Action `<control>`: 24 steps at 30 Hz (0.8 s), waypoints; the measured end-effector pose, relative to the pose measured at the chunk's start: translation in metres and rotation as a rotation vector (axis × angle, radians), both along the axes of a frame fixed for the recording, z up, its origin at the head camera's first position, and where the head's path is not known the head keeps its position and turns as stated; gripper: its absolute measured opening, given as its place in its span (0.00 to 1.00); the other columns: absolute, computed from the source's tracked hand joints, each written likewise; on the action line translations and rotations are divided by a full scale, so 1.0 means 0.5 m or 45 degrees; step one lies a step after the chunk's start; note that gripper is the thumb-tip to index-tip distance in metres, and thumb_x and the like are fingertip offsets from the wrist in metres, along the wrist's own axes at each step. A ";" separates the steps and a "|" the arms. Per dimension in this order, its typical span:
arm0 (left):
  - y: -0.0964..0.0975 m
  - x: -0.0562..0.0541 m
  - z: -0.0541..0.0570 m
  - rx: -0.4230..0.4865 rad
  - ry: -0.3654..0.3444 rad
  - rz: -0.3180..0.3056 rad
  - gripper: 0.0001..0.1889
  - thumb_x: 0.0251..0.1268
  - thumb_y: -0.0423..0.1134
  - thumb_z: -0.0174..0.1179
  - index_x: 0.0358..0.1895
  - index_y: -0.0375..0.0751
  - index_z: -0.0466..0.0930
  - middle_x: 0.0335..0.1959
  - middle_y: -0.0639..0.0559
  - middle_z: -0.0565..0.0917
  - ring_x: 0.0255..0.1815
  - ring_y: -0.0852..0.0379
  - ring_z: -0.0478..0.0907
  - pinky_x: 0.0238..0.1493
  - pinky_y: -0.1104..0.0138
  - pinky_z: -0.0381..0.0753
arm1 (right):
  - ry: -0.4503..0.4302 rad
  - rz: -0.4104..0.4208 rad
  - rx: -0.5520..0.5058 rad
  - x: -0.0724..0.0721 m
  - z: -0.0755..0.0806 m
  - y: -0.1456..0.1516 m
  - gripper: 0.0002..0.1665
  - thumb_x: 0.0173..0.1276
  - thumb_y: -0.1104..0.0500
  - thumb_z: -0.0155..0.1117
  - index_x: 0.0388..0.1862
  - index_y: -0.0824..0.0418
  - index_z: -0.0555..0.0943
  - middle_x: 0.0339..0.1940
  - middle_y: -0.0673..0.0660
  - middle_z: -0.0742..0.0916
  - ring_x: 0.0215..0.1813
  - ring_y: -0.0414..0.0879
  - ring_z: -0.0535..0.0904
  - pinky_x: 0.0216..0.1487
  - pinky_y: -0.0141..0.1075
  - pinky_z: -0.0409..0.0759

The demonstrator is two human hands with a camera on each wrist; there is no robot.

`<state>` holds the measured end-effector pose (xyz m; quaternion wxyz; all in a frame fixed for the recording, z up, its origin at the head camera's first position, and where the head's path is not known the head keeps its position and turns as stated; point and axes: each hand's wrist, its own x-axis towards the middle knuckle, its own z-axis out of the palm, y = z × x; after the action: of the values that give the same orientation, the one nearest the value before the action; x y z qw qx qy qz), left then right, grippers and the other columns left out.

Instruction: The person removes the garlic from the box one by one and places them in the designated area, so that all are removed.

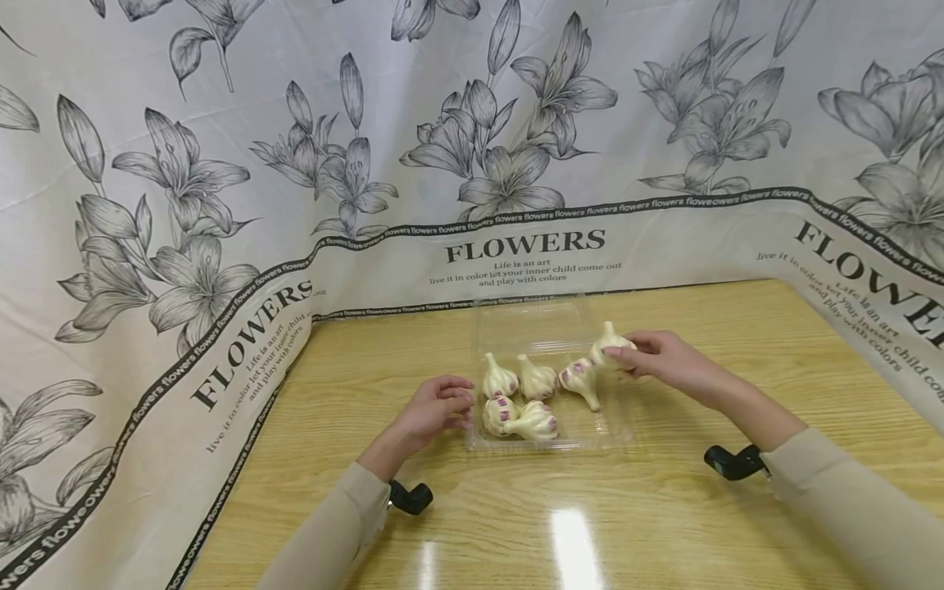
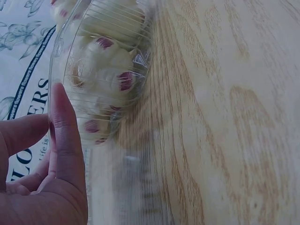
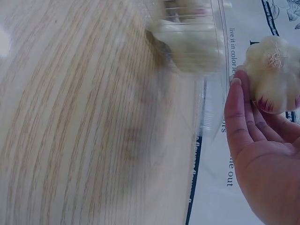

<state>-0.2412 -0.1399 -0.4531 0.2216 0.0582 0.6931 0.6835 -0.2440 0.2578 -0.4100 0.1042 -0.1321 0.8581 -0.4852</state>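
we list: one white printed curtain (image 1: 634,147), grey lilies (image 1: 509,184), from nine through twelve to three o'clock; wood-grain table (image 1: 487,508), light reflections (image 1: 575,549) at six.

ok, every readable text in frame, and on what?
"FLOWERS": large, repeated on the cloth.
"Life is an art live it in color let your inner child come out and play with colors": beneath it.
"flowers": repeated along its black border; parts too small to read.
None seen on garlic bulbs or container.
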 end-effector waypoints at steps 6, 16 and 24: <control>-0.001 -0.002 -0.004 -0.002 -0.001 -0.001 0.19 0.76 0.27 0.56 0.65 0.25 0.69 0.40 0.45 0.80 0.35 0.57 0.80 0.38 0.64 0.87 | -0.024 -0.014 -0.019 -0.004 0.001 0.008 0.28 0.79 0.43 0.59 0.58 0.67 0.80 0.45 0.65 0.86 0.46 0.54 0.81 0.49 0.44 0.84; -0.001 -0.004 -0.006 -0.009 0.005 -0.002 0.19 0.76 0.28 0.56 0.65 0.25 0.70 0.41 0.44 0.80 0.34 0.57 0.80 0.38 0.64 0.87 | -0.015 -0.040 0.001 -0.011 -0.001 0.028 0.38 0.80 0.41 0.55 0.71 0.71 0.71 0.59 0.64 0.84 0.58 0.57 0.81 0.60 0.46 0.81; -0.003 -0.007 -0.009 -0.017 0.020 0.000 0.18 0.76 0.28 0.56 0.65 0.26 0.70 0.41 0.44 0.80 0.34 0.57 0.80 0.38 0.63 0.88 | -0.044 -0.076 -0.017 -0.022 -0.008 0.046 0.43 0.80 0.39 0.55 0.75 0.72 0.65 0.64 0.70 0.80 0.61 0.60 0.80 0.65 0.49 0.79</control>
<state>-0.2448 -0.1411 -0.4578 0.2165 0.0622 0.6993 0.6784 -0.2549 0.2806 -0.4138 0.1037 -0.0987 0.8564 -0.4960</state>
